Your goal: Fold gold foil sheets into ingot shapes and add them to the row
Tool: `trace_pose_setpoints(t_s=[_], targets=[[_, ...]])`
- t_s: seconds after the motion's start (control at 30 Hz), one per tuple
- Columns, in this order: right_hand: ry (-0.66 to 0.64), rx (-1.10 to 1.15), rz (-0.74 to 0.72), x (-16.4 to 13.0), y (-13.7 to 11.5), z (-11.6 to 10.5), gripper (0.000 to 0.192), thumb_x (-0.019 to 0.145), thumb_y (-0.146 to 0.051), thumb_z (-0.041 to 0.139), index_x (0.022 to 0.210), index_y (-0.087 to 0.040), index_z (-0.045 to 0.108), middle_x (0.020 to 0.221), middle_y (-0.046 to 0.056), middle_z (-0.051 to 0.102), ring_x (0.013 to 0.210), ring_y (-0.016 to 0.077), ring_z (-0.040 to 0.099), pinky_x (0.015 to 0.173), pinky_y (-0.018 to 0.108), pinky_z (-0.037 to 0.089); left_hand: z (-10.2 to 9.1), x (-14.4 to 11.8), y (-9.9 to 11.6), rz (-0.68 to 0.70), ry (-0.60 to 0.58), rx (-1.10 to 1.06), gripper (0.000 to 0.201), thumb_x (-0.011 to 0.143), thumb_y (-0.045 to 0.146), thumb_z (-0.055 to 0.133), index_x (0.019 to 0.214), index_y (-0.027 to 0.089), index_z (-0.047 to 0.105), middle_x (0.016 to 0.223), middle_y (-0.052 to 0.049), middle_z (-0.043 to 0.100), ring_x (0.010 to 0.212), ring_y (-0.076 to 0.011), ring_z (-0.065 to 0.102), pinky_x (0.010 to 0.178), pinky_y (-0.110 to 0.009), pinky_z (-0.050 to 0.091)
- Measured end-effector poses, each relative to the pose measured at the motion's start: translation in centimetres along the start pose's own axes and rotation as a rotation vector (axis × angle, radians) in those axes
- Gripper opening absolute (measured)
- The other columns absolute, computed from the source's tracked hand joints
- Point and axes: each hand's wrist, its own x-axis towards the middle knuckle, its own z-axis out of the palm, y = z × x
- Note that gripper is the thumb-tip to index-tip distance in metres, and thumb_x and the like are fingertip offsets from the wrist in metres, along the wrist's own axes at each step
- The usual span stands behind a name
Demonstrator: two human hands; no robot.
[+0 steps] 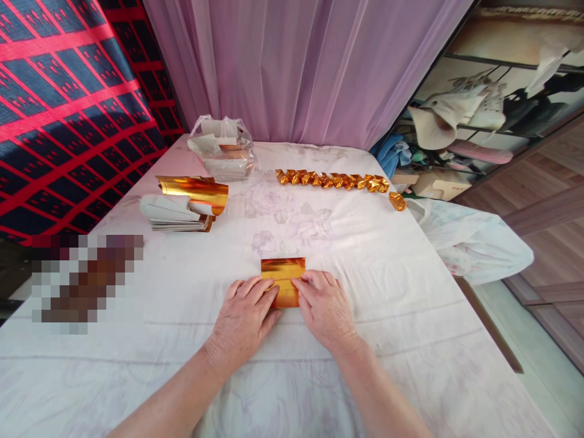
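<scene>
A big table with a pale flowered cloth (365,255) fills the view. Behind it hangs a purple curtain (296,67). A see-through plastic bag (223,149) of paper sits at the far edge. Near the left side lies a stack of gold foil sheets (185,207), the top one curling up. A long row of folded gold pieces (333,180) lies across the far side. Both hands rest flat near the front edge. The left hand (244,319) and the right hand (323,304) press their fingertips on a small gold foil paper (283,274). It is shiny, orange-gold, and folded into a rectangle with a crease across it.
</scene>
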Motion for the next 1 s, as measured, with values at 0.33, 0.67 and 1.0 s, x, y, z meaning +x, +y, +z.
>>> trace_pose_setpoints(t_s=[0.33, 0.67, 1.0], targets=[[-0.069, 0.139, -0.105, -0.4, 2.3, -1.3, 0.036, 0.082, -0.035, 0.072, 0.114, -0.019, 0.069, 0.114, 0.011, 0.064, 0.103, 0.0273, 0.057, 0.089, 0.042, 0.051, 0.0, 0.0, -0.3, 0.017, 0.050, 0.005, 0.032, 0.098, 0.036, 0.051, 0.117, 0.018, 0.068, 0.122, -0.007, 0.069, 0.115, -0.0283, 0.058, 0.095, -0.045, 0.040], [0.030, 0.268, -0.164, -0.5, 3.7, -0.8, 0.022, 0.090, -0.028, 0.064, 0.109, -0.021, 0.072, 0.106, 0.008, 0.067, 0.096, 0.0225, 0.061, 0.083, 0.039, 0.055, -0.5, -0.2, -0.8, 0.014, 0.096, -0.043, 0.027, 0.099, 0.035, 0.049, 0.109, 0.019, 0.069, 0.120, -0.006, 0.072, 0.113, -0.0275, 0.061, 0.096, -0.047, 0.040], [0.160, 0.356, -0.056, -0.2, 3.7, 0.1, 0.017, 0.093, -0.026, 0.058, 0.088, -0.023, 0.074, 0.093, 0.005, 0.071, 0.085, 0.0187, 0.066, 0.078, 0.034, 0.054, -0.6, 0.2, -1.3, -0.083, 0.067, -0.172, 0.018, 0.099, 0.031, 0.047, 0.095, 0.022, 0.062, 0.111, -0.004, 0.074, 0.108, -0.0250, 0.064, 0.092, -0.045, 0.044]])
